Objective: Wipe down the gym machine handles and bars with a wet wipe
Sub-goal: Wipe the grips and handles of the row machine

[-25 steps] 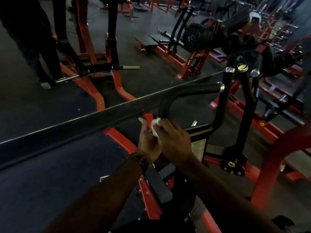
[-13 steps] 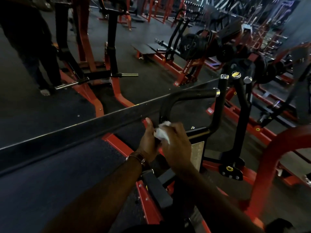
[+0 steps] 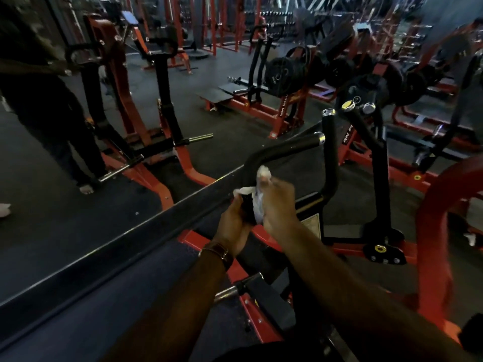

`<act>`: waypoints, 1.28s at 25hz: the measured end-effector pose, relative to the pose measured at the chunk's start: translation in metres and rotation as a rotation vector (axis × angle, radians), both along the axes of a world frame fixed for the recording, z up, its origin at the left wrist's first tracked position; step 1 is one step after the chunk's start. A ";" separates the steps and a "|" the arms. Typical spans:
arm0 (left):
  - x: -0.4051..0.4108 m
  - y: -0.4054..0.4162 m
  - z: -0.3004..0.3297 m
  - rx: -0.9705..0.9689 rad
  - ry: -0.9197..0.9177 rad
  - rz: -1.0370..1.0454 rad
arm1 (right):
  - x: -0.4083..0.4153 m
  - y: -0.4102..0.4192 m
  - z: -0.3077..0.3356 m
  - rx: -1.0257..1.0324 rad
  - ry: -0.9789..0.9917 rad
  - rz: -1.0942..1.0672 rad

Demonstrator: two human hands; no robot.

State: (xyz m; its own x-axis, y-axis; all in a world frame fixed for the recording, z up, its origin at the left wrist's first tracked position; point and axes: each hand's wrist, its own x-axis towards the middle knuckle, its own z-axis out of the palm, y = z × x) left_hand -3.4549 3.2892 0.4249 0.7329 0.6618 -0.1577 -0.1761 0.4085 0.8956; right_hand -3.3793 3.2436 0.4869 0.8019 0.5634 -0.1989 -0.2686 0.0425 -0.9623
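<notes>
A black curved handle bar [image 3: 282,148] of a red-framed gym machine rises in front of me and bends right to a chrome end cap. A white wet wipe [image 3: 258,189] is wrapped round the bar's lower upright part. My right hand [image 3: 278,205] grips the wipe against the bar from the right side. My left hand [image 3: 232,223], with a brown watch strap at the wrist, holds the bar and the wipe's left edge from the other side. A second black upright handle [image 3: 329,152] stands to the right.
A wall mirror [image 3: 104,126] lies just behind the machine, its ledge running diagonally; a person in dark clothes [image 3: 44,113] shows in it at left. A red curved frame [image 3: 439,218] stands at right. Weight plates [image 3: 282,74] and more red machines fill the background.
The wipe has spread out and moved up the bar, with a tuft now above my right hand. Both hands have shifted slightly higher on the upright; the view has tilted up.
</notes>
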 end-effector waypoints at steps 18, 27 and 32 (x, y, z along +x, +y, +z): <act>0.003 0.004 0.037 -0.297 -0.216 0.079 | 0.014 -0.002 -0.010 -0.402 -2.142 0.403; 0.019 0.004 0.028 -0.252 -0.232 0.210 | -0.013 -0.010 -0.017 -0.215 -1.548 0.292; 0.012 0.000 0.034 -0.152 -0.143 0.148 | 0.017 0.005 -0.006 -0.122 -1.568 0.220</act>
State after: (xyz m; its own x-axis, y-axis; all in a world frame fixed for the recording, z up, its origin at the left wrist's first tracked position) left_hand -3.4431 3.2890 0.4591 0.6519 0.7400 -0.1654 -0.3640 0.4968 0.7878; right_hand -3.3621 3.2482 0.4809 0.1550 0.7345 0.6606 0.9608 0.0434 -0.2737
